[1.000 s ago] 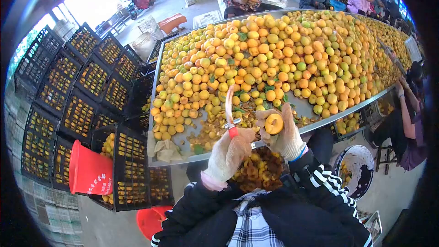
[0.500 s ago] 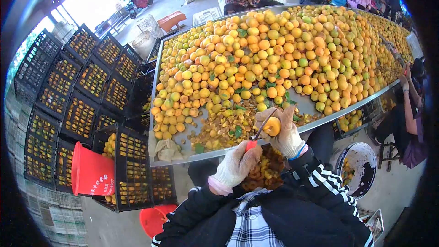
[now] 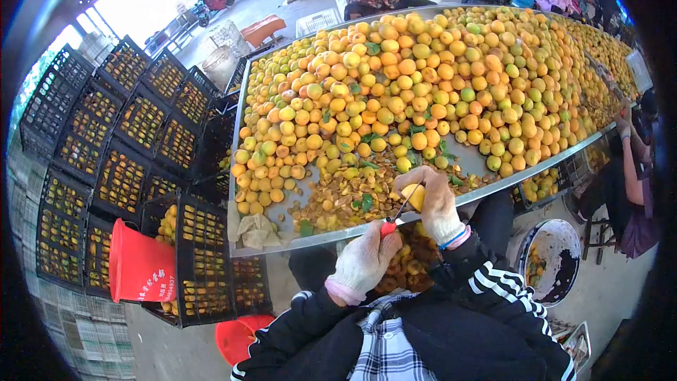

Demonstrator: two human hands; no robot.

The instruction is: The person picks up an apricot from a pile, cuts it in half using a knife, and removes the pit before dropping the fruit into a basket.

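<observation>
My left hand, in a whitish glove, is closed on the red handle of a small knife. The knife's thin blade points up and right, toward a yellow-orange fruit. That fruit is held in the fingers of my right hand, also gloved. Both hands are over the near edge of a metal table heaped with yellow and orange fruit. Cut pieces and peelings lie on the table just beyond my hands. Below them, more cut fruit shows between my arms.
Black crates of fruit are stacked at the left, with a red bucket beside them. A red basin is on the floor. A white basin stands at the right. Several people sit around the table's far and right sides.
The fruit in my right hand has turned and now sits closer against the fingers. My left hand has shifted slightly, and the knife blade looks thinner and angled more steeply.
</observation>
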